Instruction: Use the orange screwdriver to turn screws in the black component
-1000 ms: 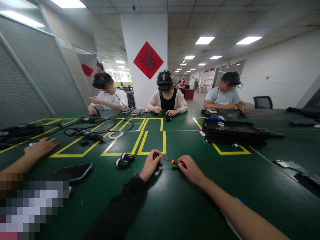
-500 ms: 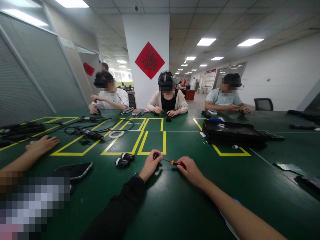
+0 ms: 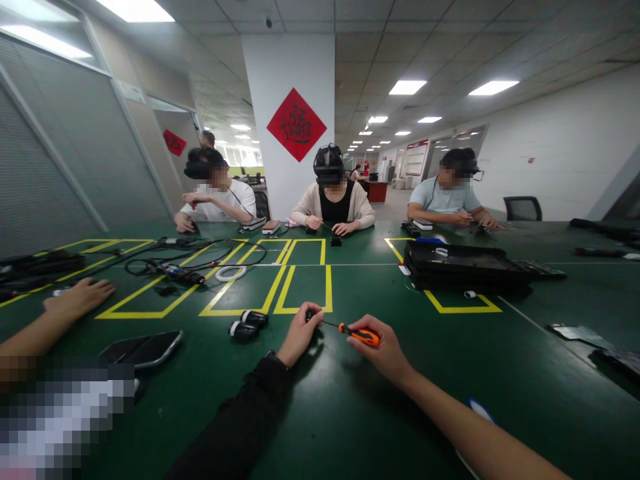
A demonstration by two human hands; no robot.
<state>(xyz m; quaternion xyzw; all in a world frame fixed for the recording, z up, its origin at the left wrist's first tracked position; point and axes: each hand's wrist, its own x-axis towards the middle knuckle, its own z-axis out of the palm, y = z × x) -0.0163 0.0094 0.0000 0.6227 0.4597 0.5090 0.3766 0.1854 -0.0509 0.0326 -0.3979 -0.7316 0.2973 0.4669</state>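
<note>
My right hand grips the handle of an orange and black screwdriver, its thin shaft pointing left. The tip reaches a small black part pinched in the fingers of my left hand. Most of that part is hidden by my fingers, and whether the tip sits in a screw cannot be made out. Two black pieces with white bands lie to the left of my left hand.
Cables and a white ring lie at left, near a co-worker's hand and a phone. Stacked black trays stand at right. Several people sit across the green table, marked with yellow tape.
My right hand has turned and its grip has shifted on the screwdriver, so more of the orange handle shows. My left hand keeps its hold on the black part. The view has shifted slightly.
</note>
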